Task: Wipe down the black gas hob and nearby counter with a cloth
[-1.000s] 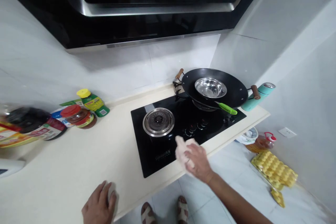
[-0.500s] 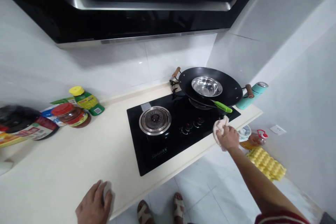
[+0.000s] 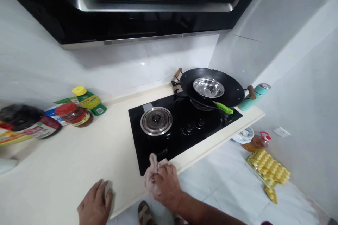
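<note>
My right hand [image 3: 168, 185] is closed on a crumpled pale cloth [image 3: 151, 177]. It presses the cloth at the front left corner of the black glass gas stove [image 3: 179, 147], over the counter's front edge. My left hand [image 3: 95, 202] lies on the cream countertop [image 3: 116, 147] with its fingers stretched out and nothing in it. On the stove's right burner sits a black wok [image 3: 232, 91] with wooden handles. A shiny steel bowl [image 3: 208, 88] rests inside it, beside a utensil with a bright green handle [image 3: 223, 108]. The left burner [image 3: 156, 121] is bare.
Several jars and bottles stand at the left, including a red-lidded jar [image 3: 75, 114] and a green bottle with a yellow cap [image 3: 89, 101]. A teal flask [image 3: 255, 97] leans near the wok. Yellow egg trays [image 3: 268, 167] and an oil jug [image 3: 257, 143] are on the floor. Overhead hangs a range hood [image 3: 148, 24].
My right hand has slid the cloth leftward along the stove's front, from its right end to the front left corner. My left hand has stayed on the counter.
</note>
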A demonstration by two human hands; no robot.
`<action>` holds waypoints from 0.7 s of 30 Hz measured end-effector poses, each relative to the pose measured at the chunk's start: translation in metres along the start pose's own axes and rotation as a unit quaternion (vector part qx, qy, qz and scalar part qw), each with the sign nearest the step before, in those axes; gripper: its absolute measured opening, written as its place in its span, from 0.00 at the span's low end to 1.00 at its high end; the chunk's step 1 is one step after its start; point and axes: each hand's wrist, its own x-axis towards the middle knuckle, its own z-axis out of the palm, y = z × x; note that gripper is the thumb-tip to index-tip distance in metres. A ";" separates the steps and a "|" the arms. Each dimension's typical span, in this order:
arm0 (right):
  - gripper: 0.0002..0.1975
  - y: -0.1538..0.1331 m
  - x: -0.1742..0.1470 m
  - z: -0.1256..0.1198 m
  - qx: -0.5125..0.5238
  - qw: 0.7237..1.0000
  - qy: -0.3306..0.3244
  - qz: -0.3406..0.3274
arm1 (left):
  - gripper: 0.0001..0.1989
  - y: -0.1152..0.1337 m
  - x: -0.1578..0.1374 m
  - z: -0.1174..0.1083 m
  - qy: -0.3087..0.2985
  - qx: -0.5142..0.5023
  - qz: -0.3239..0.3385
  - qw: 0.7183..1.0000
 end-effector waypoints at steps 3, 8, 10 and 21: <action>0.23 -0.023 0.013 0.017 0.061 0.993 -0.012 -0.100 | 0.27 0.001 -0.001 -0.001 -0.005 0.005 0.001 1.000; 0.20 -0.019 0.046 -0.010 0.169 0.983 0.069 -0.014 | 0.25 -0.005 -0.003 0.002 0.010 0.005 0.002 1.000; 0.22 -0.010 0.063 -0.029 0.146 0.983 0.106 0.017 | 0.25 -0.007 -0.004 0.004 0.008 0.004 0.001 1.000; 0.25 0.025 0.086 -0.018 -0.012 0.999 0.020 0.036 | 0.24 -0.023 -0.009 0.019 0.016 0.014 0.012 1.000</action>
